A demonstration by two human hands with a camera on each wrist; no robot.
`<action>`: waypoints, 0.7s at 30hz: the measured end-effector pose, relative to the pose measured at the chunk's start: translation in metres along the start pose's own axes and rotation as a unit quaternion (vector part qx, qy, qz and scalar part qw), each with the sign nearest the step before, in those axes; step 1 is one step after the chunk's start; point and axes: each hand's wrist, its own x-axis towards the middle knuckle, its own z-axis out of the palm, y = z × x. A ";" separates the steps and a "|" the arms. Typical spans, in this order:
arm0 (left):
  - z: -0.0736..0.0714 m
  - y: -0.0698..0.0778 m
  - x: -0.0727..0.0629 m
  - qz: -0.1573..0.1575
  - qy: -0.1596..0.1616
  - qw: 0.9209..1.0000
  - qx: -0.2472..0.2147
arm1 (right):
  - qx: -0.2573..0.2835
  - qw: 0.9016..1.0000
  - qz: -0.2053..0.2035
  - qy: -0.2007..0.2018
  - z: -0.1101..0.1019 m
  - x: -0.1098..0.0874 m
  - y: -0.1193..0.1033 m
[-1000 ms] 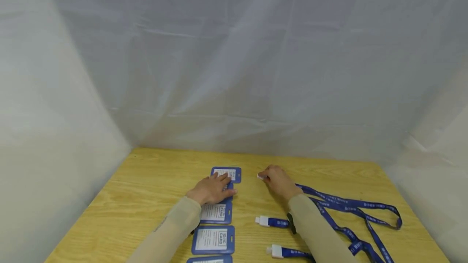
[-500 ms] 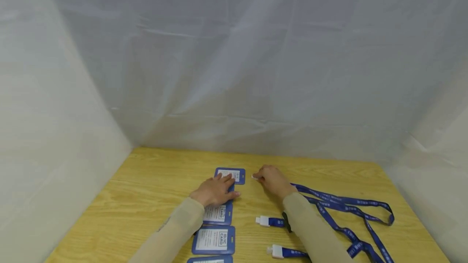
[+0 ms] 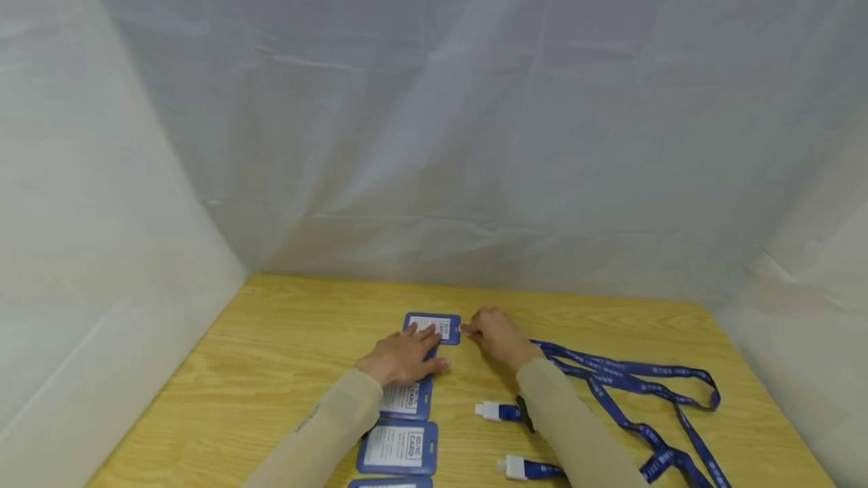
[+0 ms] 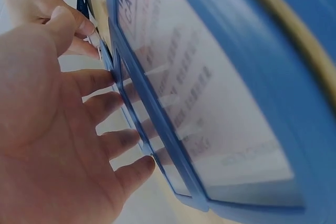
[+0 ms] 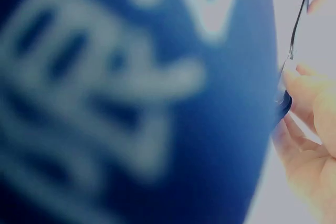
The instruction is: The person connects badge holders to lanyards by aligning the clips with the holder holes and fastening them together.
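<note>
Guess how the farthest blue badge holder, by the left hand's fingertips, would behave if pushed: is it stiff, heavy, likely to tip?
The badge holder is probably fairly stiff: its rectangular outline looks crisp. It seems likely to slide rather than tip, since it lies low on the wooden table. Being thin, it's probably light.

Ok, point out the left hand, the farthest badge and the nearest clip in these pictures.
Left hand (image 4: 58, 121), left wrist view: on the palm.
Farthest badge (image 3: 444, 326), head view: on the printed insert, beside the fingers.
Nearest clip (image 3: 515, 467), head view: on its white body.
</note>
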 end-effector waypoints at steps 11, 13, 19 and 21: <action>0.003 -0.003 0.000 0.039 0.004 0.998 -0.044 | -0.012 1.000 0.021 -0.018 0.002 0.001 0.002; 0.003 -0.003 0.001 0.039 0.002 0.998 -0.043 | -0.009 1.000 0.023 -0.016 0.002 0.000 0.003; 0.001 0.000 0.001 0.028 -0.029 0.999 -0.034 | -0.004 1.000 0.015 -0.001 0.005 -0.002 0.002; 0.001 0.000 0.001 0.026 -0.039 0.998 -0.031 | -0.009 1.000 0.010 0.003 0.005 -0.003 0.002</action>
